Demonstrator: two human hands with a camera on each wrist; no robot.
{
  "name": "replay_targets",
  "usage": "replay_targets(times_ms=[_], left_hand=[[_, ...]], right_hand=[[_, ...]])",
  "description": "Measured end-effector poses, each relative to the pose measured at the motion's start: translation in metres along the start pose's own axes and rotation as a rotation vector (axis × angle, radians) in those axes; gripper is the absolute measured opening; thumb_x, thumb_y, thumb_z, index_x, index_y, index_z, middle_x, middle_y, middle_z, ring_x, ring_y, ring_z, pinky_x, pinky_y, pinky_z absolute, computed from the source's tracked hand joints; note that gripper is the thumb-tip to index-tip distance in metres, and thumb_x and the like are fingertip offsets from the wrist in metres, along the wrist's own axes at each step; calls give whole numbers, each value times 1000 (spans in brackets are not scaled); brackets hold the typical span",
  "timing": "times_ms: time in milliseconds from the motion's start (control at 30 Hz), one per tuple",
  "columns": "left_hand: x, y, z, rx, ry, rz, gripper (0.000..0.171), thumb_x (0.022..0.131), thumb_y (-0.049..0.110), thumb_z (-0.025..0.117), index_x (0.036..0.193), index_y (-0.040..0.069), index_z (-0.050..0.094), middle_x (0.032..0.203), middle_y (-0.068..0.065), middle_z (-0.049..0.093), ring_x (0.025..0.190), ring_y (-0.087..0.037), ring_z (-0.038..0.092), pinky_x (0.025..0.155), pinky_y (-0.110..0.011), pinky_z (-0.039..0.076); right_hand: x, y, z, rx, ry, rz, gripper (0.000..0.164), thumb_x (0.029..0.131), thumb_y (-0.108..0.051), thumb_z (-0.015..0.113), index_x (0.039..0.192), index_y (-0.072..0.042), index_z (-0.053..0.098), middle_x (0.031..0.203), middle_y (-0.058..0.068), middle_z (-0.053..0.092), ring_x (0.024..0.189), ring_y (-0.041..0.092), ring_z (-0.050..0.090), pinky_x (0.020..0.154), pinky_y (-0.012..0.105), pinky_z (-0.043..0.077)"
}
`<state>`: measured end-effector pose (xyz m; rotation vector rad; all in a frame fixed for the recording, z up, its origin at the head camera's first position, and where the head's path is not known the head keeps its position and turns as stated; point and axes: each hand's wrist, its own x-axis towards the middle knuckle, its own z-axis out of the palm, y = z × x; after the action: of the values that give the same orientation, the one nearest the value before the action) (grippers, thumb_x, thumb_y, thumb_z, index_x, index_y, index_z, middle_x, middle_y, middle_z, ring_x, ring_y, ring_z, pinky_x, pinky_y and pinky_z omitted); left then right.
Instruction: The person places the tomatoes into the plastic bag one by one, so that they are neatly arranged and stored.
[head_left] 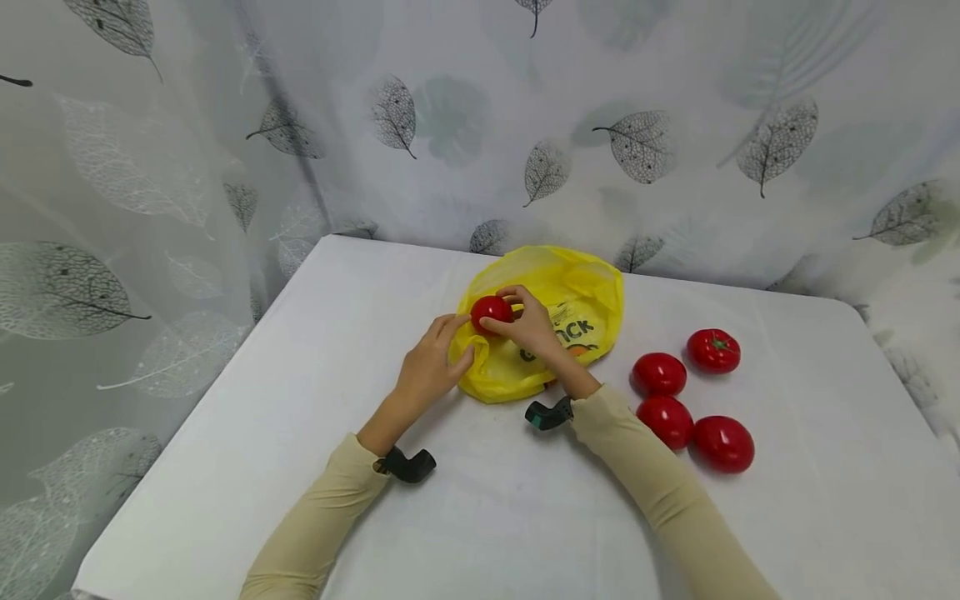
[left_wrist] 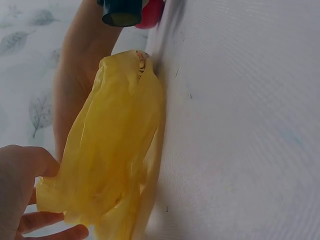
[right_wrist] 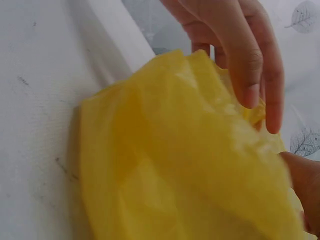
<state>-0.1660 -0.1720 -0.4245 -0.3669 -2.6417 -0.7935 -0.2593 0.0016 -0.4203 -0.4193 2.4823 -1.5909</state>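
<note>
A red tomato (head_left: 490,314) sits in the right hand (head_left: 531,323), thumb and fingers curled round it. Under that hand spreads a yellow bag (head_left: 609,287). Just left of the tomato, the left hand (head_left: 426,362) is at the bag's edge, thumb and fingers spread apart. Four other tomatoes (head_left: 658,374) lie to the right hand's right.

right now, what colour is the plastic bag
The plastic bag is yellow, clearest in the head view.
</note>
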Motion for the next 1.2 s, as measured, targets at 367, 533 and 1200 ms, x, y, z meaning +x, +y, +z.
replay_targets(times_ms=[367, 533, 1200], left_hand=[[-3, 2, 4, 19, 5, 28, 47, 90, 20, 67, 133, 2, 56, 128, -20, 55, 108, -33, 63, 77, -41, 59], [-4, 3, 5, 21, 2, 34, 47, 90, 21, 67, 132, 2, 56, 128, -20, 56, 107, -33, 63, 77, -41, 59], [0, 3, 0, 20, -13, 11, 51, 90, 21, 67, 135, 3, 55, 132, -19, 54, 111, -32, 62, 77, -41, 59]], right_hand=[[-3, 8, 8, -33, -26, -13, 56, 86, -20, 75, 132, -6, 48, 135, 19, 51, 117, 34, 51, 96, 45, 50], [-5, 8, 7, -39, -51, 0, 56, 86, -20, 74, 133, -7, 47, 136, 18, 50, 118, 33, 50, 97, 45, 50], [-16, 2, -1, -17, -17, -29, 57, 87, -20, 74, 135, -5, 47, 138, 18, 47, 119, 35, 49, 99, 45, 47]])
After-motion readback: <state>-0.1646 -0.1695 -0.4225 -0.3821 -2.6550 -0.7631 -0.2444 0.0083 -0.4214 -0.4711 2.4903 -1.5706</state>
